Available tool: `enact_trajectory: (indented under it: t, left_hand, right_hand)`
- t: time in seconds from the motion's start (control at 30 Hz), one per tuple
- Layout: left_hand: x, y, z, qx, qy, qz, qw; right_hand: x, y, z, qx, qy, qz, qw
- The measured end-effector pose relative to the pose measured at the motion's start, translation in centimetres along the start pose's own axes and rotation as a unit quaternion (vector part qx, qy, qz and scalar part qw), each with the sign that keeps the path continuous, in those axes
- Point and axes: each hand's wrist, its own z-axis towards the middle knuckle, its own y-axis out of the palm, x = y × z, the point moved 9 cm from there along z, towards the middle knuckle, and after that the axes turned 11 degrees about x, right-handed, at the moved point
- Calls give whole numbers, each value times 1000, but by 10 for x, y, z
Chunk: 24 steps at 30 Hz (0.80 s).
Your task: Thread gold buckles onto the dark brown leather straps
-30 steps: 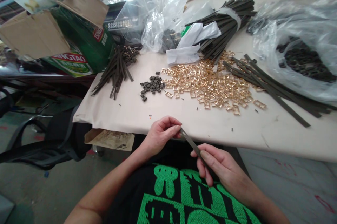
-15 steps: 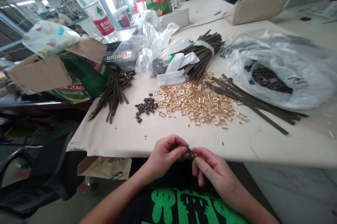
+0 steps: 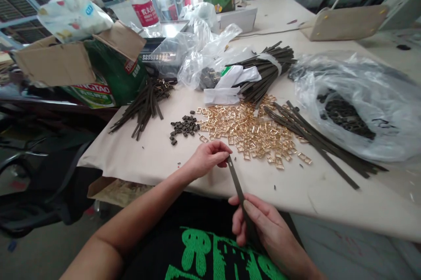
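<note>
A narrow dark olive strap [image 3: 236, 179] stretches between my two hands at the table's front edge. My left hand [image 3: 210, 157] pinches its far end, where a small slot shows. Lower down, my right hand [image 3: 259, 223] closes around the strap, whose near end drops out of sight against my dark shirt. Just beyond my left hand lies a wide heap of gold metal buckles [image 3: 250, 131]. Left of that heap sits a small pile of dark strap loops [image 3: 184, 129]. Loose straps [image 3: 312, 135] fan out to the right of the buckles.
Straps with buckles [image 3: 144, 104] lie at the table's left edge, beside a green cardboard box [image 3: 115, 74]. A tied strap bundle [image 3: 269, 69] rests behind the buckles. A clear plastic bag [image 3: 388, 109] of dark pieces stands right. Behind is a large water bottle [image 3: 144, 8].
My hands have drawn apart along the strap: the left moved forward, the right back and down. Much more of the strap now shows between them. The camera view has shifted slightly.
</note>
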Motion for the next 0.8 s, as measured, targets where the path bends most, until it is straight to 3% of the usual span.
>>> enact_trajectory:
  t: [0.3,0.4,0.53,0.6,0.73,0.8]
  left_hand:
    - [-3,5,0,-10,-2,-8,1000]
    - [1,15,-12,-24,31,-7,999]
    - [8,38,-32,-78,113,89,986]
    - [18,44,-41,-95,162,151,970]
    - [59,43,-64,-88,234,227,941]
    - [76,49,-82,-150,223,210,940]
  right_hand:
    - [-3,-7,0,23,-17,-15,999]
    - [-15,-15,4,59,-77,-62,993]
    - [-24,-27,11,104,-132,-125,978]
    - [-27,-34,12,122,-144,-160,969]
    - [-39,-49,11,166,-168,-195,952]
    - [-47,-59,10,191,-178,-205,943]
